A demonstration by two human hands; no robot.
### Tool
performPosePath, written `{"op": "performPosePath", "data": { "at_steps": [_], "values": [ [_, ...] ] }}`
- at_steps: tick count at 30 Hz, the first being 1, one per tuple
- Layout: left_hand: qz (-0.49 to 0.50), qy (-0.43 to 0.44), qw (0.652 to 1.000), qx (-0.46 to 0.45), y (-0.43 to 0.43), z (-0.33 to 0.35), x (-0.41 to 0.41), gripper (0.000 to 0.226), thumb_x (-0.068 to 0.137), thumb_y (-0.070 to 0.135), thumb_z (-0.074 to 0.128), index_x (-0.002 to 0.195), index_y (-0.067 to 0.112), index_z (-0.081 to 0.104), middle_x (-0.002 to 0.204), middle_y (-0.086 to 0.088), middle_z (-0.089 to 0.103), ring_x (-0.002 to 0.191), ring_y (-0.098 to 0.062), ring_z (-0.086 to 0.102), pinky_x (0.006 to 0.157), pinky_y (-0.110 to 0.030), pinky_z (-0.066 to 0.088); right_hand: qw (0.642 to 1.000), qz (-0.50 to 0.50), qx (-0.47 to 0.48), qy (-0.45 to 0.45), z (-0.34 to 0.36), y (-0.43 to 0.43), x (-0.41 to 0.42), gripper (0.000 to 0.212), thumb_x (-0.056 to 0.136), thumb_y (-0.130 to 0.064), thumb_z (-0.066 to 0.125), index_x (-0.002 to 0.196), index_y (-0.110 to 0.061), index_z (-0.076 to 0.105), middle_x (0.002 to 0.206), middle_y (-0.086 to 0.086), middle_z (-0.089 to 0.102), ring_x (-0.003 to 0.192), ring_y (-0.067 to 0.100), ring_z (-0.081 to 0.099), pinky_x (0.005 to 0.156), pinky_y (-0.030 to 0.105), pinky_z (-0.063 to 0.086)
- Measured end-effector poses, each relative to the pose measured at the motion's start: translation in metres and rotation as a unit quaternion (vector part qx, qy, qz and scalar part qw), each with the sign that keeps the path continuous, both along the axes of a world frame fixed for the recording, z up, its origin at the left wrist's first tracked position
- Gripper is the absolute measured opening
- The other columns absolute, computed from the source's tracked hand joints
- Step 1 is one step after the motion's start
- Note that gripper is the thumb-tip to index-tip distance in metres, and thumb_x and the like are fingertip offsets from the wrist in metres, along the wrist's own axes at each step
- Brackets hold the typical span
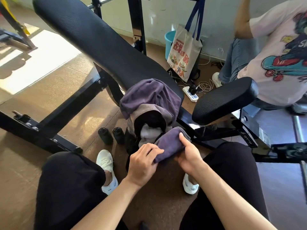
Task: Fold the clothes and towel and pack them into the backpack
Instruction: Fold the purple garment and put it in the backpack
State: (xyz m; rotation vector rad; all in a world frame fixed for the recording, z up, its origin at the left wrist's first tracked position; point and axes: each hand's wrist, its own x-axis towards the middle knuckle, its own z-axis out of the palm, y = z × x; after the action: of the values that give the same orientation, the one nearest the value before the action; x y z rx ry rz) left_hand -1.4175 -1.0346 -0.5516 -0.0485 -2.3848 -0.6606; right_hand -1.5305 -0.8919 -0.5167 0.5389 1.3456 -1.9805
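A folded purple towel (171, 143) is held between my knees, just in front of the open backpack (132, 123). My left hand (142, 161) grips the towel's near left end with curled fingers. My right hand (187, 153) holds its right side, thumb on top. The backpack stands on the floor against the weight bench (99, 42), its mouth open, with a white garment (149, 131) inside. A loose purple garment (149, 95) is draped over the top of the backpack and the bench's end.
Two black bottles (111, 135) stand on the floor left of the backpack. A second bench pad (224, 100) juts in from the right. Another person (274, 52) sits at the far right. A tote bag (184, 52), blue bucket and power strip (191, 95) are behind.
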Motion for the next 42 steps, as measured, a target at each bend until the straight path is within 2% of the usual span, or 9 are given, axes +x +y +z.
{"op": "performPosePath", "data": {
  "at_steps": [4, 7, 13, 19, 25, 30, 36, 39, 42],
  "values": [
    [-0.044, -0.066, 0.996, 0.033, -0.003, 0.006, 0.004, 0.029, 0.075, 0.027, 0.08, 0.1, 0.016, 0.072, 0.098, 0.003, 0.061, 0.087, -0.013, 0.061, 0.072, -0.026, 0.053, 1.0, -0.012, 0.002, 0.004, 0.003, -0.001, -0.003, 0.029, 0.097, -0.034, 0.064, 0.118, -0.014, 0.064, 0.119, 0.013, 0.072, 0.112, 0.028, 0.068, 0.093, 0.042, 0.054],
    [-0.028, -0.112, 0.978, 0.176, -0.002, 0.006, 0.006, 0.027, 0.079, 0.038, 0.074, 0.096, 0.019, 0.067, 0.097, 0.008, 0.058, 0.089, -0.009, 0.058, 0.076, -0.026, 0.05, 0.996, 0.032, 0.036, 0.073, 0.005, -0.001, -0.004, 0.023, 0.098, -0.026, 0.063, 0.118, -0.015, 0.068, 0.116, 0.009, 0.074, 0.114, 0.025, 0.068, 0.105, 0.045, 0.05],
    [-0.071, -0.206, 0.905, 0.364, -0.007, -0.001, -0.003, 0.054, 0.08, 0.048, 0.078, 0.123, 0.043, 0.046, 0.129, 0.008, 0.047, 0.118, -0.013, 0.054, 0.097, -0.021, 0.046, 0.976, 0.183, 0.035, 0.112, 0.011, -0.006, 0.015, 0.025, 0.102, -0.024, 0.054, 0.114, -0.009, 0.07, 0.113, 0.014, 0.076, 0.107, 0.023, 0.071, 0.1, 0.037, 0.052],
    [-0.131, -0.273, 0.891, 0.337, -0.003, -0.009, -0.001, 0.05, 0.081, 0.042, 0.08, 0.125, 0.044, 0.055, 0.128, 0.007, 0.055, 0.125, -0.013, 0.053, 0.107, -0.022, 0.039, 0.96, 0.246, 0.07, 0.111, -0.011, -0.006, 0.008, 0.035, 0.104, -0.035, 0.052, 0.117, -0.007, 0.069, 0.114, 0.013, 0.075, 0.107, 0.023, 0.071, 0.096, 0.035, 0.056],
    [-0.001, -0.349, 0.908, 0.23, -0.037, -0.025, -0.008, 0.057, 0.072, 0.044, 0.079, 0.125, 0.048, 0.057, 0.125, 0.014, 0.047, 0.117, -0.009, 0.053, 0.101, -0.033, 0.046, 0.798, 0.365, 0.349, 0.33, -0.04, -0.013, -0.041, 0.021, 0.094, -0.036, 0.069, 0.109, -0.021, 0.065, 0.08, -0.002, 0.059, 0.078, 0.015, 0.057, 0.069, 0.03, 0.044],
    [0.04, -0.376, 0.901, 0.213, -0.076, -0.037, -0.033, 0.058, 0.075, 0.021, 0.076, 0.124, 0.046, 0.058, 0.128, 0.012, 0.043, 0.117, -0.017, 0.053, 0.093, -0.032, 0.048, 0.712, 0.439, 0.379, 0.397, -0.045, -0.045, -0.106, 0.043, 0.094, -0.031, 0.069, 0.134, -0.02, 0.061, 0.102, 0.006, 0.065, 0.099, 0.02, 0.061, 0.09, 0.031, 0.046],
    [0.034, -0.389, 0.912, 0.126, -0.097, -0.08, -0.088, 0.055, 0.085, 0.009, 0.064, 0.128, 0.044, 0.063, 0.15, 0.01, 0.038, 0.13, -0.019, 0.049, 0.103, -0.035, 0.048, 0.755, 0.454, 0.308, 0.359, -0.058, -0.092, -0.159, 0.054, 0.101, -0.026, 0.059, 0.153, -0.02, 0.042, 0.119, -0.003, 0.067, 0.114, 0.011, 0.06, 0.095, 0.017, 0.041],
    [0.028, -0.403, 0.912, -0.065, -0.094, -0.111, -0.12, 0.046, 0.091, 0.016, 0.062, 0.129, 0.043, 0.064, 0.155, 0.002, 0.039, 0.131, -0.028, 0.049, 0.109, -0.045, 0.042, 0.814, 0.404, 0.244, 0.34, -0.056, -0.1, -0.177, 0.052, 0.105, -0.024, 0.054, 0.154, -0.015, 0.04, 0.142, -0.008, 0.054, 0.129, 0.006, 0.051, 0.112, 0.02, 0.036],
    [0.01, -0.378, 0.903, -0.203, -0.09, -0.138, -0.151, 0.044, 0.087, 0.017, 0.067, 0.126, 0.036, 0.067, 0.158, -0.001, 0.04, 0.129, -0.033, 0.049, 0.107, -0.049, 0.039, 0.843, 0.379, 0.225, 0.306, -0.046, -0.103, -0.193, 0.036, 0.107, -0.03, 0.046, 0.139, -0.018, 0.058, 0.123, -0.003, 0.067, 0.113, 0.009, 0.062, 0.094, 0.014, 0.042]
  ]
}}
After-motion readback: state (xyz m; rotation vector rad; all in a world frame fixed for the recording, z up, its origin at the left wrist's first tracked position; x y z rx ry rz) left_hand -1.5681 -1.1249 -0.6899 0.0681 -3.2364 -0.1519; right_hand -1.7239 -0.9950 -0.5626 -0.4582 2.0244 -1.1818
